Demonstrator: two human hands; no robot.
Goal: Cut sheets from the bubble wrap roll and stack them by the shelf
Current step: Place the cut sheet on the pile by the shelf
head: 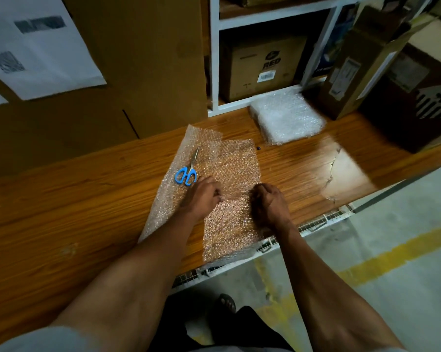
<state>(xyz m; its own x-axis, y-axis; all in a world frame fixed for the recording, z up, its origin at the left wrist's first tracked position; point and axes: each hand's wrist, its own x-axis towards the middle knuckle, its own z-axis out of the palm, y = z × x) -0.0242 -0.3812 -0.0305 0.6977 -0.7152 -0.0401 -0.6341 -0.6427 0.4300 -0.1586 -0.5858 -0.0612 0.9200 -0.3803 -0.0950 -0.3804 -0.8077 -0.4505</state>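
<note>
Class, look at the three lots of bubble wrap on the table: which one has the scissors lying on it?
The long strip of bubble wrap at the left, under the blue-handled scissors; the sheet under both hands and the stack by the shelf carry none.

A stockroom: labelled cardboard boxes (261, 69) on white shelving (239, 104), wooden bench (74, 199), yellow-lined concrete floor (404, 224).

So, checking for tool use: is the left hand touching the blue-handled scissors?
Apart. The head view shows bubble wrap between the left hand and the blue-handled scissors.
</note>
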